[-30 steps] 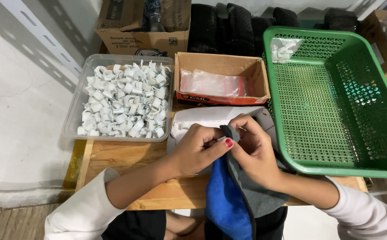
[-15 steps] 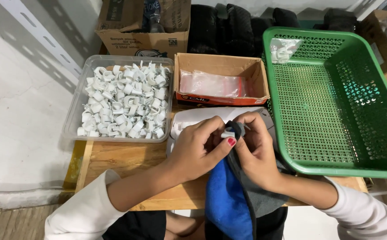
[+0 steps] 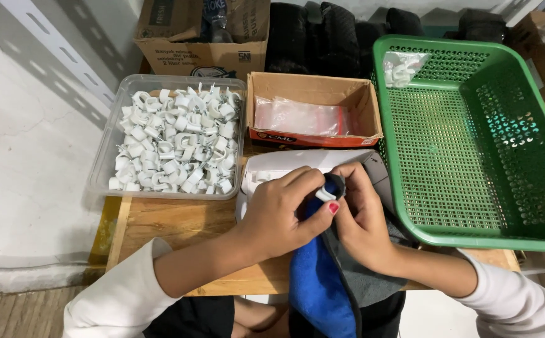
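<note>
My left hand (image 3: 282,209) pinches a small white plastic clip (image 3: 326,194) between thumb and fingers, rubbing it against a blue and grey cloth (image 3: 322,285). My right hand (image 3: 363,216) holds the cloth's top edge wrapped around the clip. The cloth hangs down over the table's front edge toward my lap. Both hands rest above a white flat device (image 3: 285,166) lying on the wooden table (image 3: 172,222).
A clear tub (image 3: 106,156) full of white clips (image 3: 175,141) stands at the left. Behind the hands is a small cardboard box (image 3: 363,103) with clear plastic bags (image 3: 297,116). A large green mesh basket (image 3: 473,144) at the right holds a bag of clips (image 3: 401,66). A cardboard carton (image 3: 191,56) stands at the back.
The hands have kept working the clip in the cloth, shifting slightly; the clip now shows white between my left fingers.
</note>
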